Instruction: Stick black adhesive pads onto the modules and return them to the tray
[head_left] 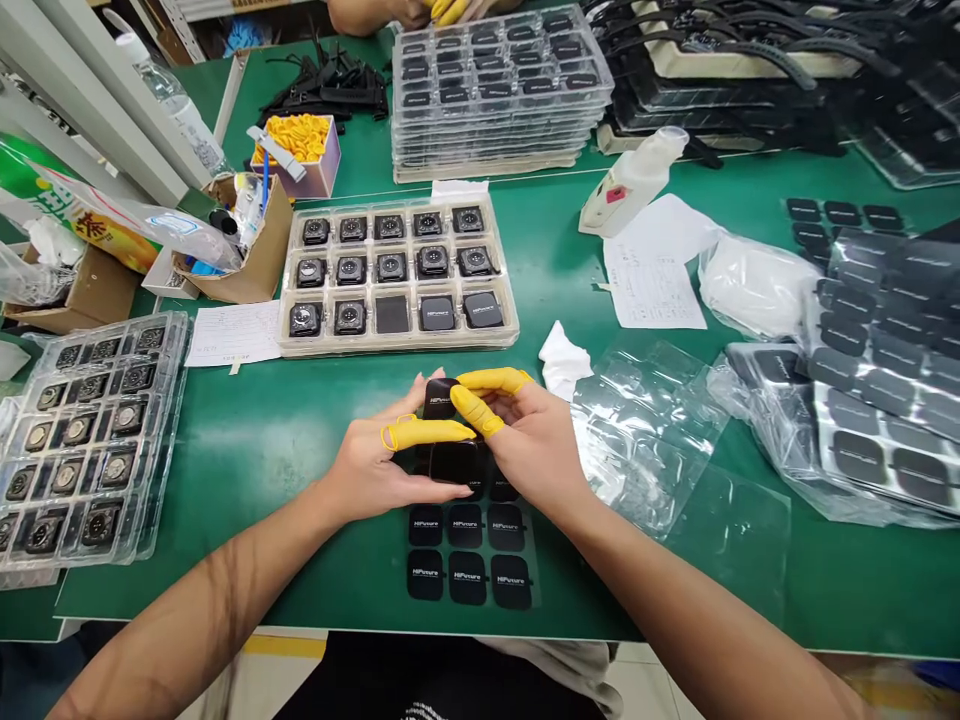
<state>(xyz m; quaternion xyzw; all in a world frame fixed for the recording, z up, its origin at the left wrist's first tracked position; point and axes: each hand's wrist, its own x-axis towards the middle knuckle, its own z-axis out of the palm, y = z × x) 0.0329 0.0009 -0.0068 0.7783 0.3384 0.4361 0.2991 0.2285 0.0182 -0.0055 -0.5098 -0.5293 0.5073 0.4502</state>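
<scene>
My left hand (382, 450) grips a glossy black smartwatch body (452, 463) between its fingers and thumb, with a yellow finger cot on one finger. Just above the watch, my right hand (529, 430) pinches a black film sticker (439, 398) printed "HiFuture", yellow cots on its thumb and a finger. Whether the sticker touches the watch, I cannot tell. Below both hands lies a sheet of the same black stickers (466, 525), its upper part hidden by my hands. Beyond them is a tray (405, 342) of watch bodies, two with stickers on their upward faces.
Stacked clear trays (499, 140) stand at the back, near another person's hands (450, 10). More watch trays (169, 450) are at left. A box of yellow finger cots (322, 170), a white bottle (634, 185), clear plastic film (652, 430) and sticker sheets (862, 455) surround the workspace.
</scene>
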